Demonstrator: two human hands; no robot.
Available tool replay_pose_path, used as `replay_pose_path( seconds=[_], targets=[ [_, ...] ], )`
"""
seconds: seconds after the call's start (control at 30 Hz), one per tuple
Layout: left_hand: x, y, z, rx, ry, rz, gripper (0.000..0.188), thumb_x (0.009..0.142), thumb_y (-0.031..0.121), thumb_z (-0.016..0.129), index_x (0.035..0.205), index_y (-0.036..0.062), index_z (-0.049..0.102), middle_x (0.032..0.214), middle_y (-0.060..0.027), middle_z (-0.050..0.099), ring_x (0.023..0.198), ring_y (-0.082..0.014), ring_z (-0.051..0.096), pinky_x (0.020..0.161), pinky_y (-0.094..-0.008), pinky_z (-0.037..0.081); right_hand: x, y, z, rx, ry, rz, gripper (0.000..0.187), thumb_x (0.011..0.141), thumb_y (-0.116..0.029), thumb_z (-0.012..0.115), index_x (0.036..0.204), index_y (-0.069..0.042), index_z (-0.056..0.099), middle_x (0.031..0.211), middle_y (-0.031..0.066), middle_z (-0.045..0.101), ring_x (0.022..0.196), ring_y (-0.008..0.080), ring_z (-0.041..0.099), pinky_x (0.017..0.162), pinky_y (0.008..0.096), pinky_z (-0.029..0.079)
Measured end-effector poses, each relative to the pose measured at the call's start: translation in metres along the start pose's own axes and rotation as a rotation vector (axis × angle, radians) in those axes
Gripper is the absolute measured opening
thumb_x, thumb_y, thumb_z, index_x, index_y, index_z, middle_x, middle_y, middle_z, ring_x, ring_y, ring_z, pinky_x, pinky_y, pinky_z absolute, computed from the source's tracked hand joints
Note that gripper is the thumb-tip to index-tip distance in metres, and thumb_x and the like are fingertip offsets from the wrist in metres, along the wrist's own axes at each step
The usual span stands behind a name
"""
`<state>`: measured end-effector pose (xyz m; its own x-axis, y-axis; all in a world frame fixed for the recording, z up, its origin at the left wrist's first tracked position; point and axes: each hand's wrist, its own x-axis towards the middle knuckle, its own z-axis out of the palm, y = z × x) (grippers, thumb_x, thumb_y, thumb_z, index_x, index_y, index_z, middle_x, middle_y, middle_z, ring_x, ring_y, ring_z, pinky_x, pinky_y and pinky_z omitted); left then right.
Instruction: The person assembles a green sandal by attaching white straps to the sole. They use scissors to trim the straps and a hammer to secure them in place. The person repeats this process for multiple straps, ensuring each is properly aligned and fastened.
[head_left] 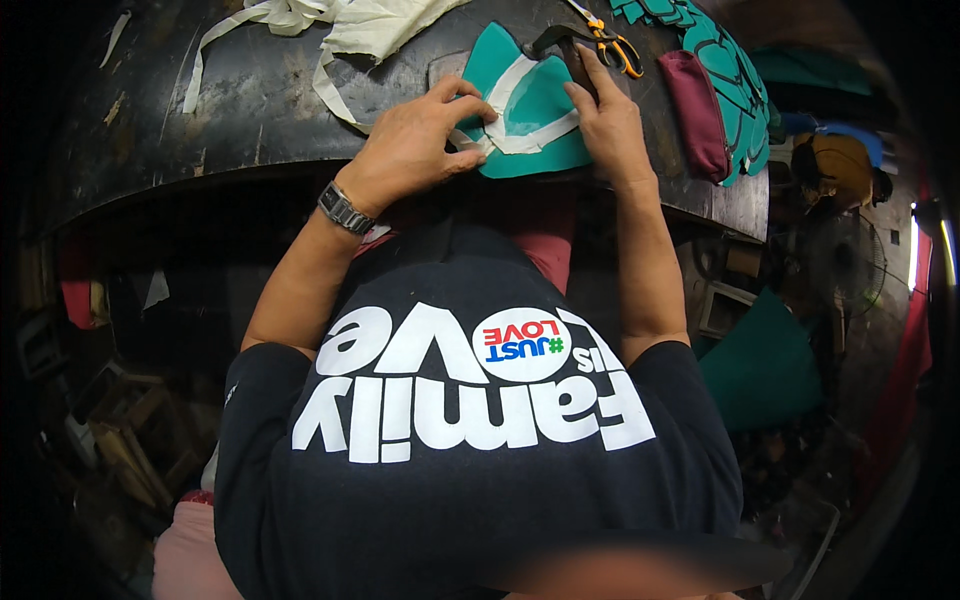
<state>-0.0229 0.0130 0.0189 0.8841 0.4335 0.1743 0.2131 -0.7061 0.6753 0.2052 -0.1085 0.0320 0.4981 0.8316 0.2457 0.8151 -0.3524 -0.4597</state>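
A teal pointed sheet piece (pixel 490 75) lies at the front edge of the dark table, with a white fabric strip (pixel 535 138) running over it in a V shape. My left hand (pixel 415 140) is bent over its left side, thumb and forefinger gripping the strip near the corner of the V. In my right hand (pixel 612 125) is a hammer (pixel 577 62), its handle wrapped by my fingers and its dark head over the piece's upper right. The hammer head appears raised a little, but its contact with the piece cannot be told.
Orange-handled scissors (pixel 618 50) lie beyond my right hand. A maroon pouch (pixel 692 115) and a heap of teal cut pieces (pixel 735 100) sit at the table's right. Cream cloth and loose strips (pixel 385 28) spread at the back. A fan (pixel 845 262) stands to the right.
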Motion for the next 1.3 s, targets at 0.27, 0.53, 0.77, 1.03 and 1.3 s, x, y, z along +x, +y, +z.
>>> replay_pose_path(
  seconds=[0.27, 0.53, 0.77, 1.03, 1.3],
  targets=[
    [-0.001, 0.000, 0.001, -0.097, 0.005, -0.027, 0.043, 0.080, 0.019, 0.081, 0.121, 0.0154, 0.067, 0.130, -0.0035, 0.058, 0.090, -0.0245, 0.071, 0.080, -0.0342, 0.057, -0.017, -0.006, 0.001, 0.068, -0.040, -0.081, 0.054, 0.096, -0.028, 0.062, 0.148, -0.026, 0.048, 0.100, 0.0255, 0.070, 0.093, 0.0456, 0.067, 0.082, 0.0514, 0.052],
    [-0.004, -0.014, -0.003, -0.303, 0.078, -0.026, 0.040, 0.081, 0.009, 0.078, 0.120, 0.0066, 0.067, 0.122, -0.0062, 0.062, 0.089, -0.0177, 0.069, 0.079, -0.0293, 0.055, -0.032, 0.034, -0.017, 0.353, 0.189, -0.003, 0.040, 0.090, -0.023, 0.072, 0.127, -0.010, 0.065, 0.108, 0.0203, 0.073, 0.101, 0.0350, 0.072, 0.087, 0.0403, 0.054],
    [0.001, -0.046, 0.001, -0.526, 0.340, -0.105, 0.023, 0.093, 0.006, 0.068, 0.116, 0.0012, 0.069, 0.099, -0.0009, 0.070, 0.077, -0.0068, 0.059, 0.072, -0.0218, 0.050, -0.067, 0.101, -0.045, -0.249, 0.260, 0.337, 0.036, 0.090, -0.023, 0.074, 0.123, -0.010, 0.069, 0.112, 0.0159, 0.071, 0.104, 0.0296, 0.068, 0.091, 0.0388, 0.051],
    [0.016, -0.050, 0.011, -0.570, 0.336, -0.175, 0.019, 0.097, 0.010, 0.065, 0.113, 0.0022, 0.073, 0.080, -0.0002, 0.065, 0.065, -0.0057, 0.054, 0.059, -0.0220, 0.043, -0.054, 0.008, -0.035, -0.048, -0.014, -0.389, 0.074, 0.073, -0.039, 0.084, 0.135, -0.007, 0.058, 0.127, 0.0170, 0.060, 0.122, 0.0364, 0.054, 0.105, 0.0486, 0.040],
    [0.007, -0.040, 0.006, -0.474, 0.297, -0.148, 0.024, 0.103, 0.019, 0.060, 0.115, 0.0013, 0.071, 0.086, -0.0019, 0.067, 0.068, -0.0056, 0.053, 0.062, -0.0218, 0.045, -0.027, -0.046, -0.027, 0.009, -0.196, -0.584, 0.034, 0.080, -0.004, 0.067, 0.112, -0.014, 0.069, 0.105, 0.0103, 0.069, 0.095, 0.0310, 0.066, 0.078, 0.0411, 0.055]
  ],
)
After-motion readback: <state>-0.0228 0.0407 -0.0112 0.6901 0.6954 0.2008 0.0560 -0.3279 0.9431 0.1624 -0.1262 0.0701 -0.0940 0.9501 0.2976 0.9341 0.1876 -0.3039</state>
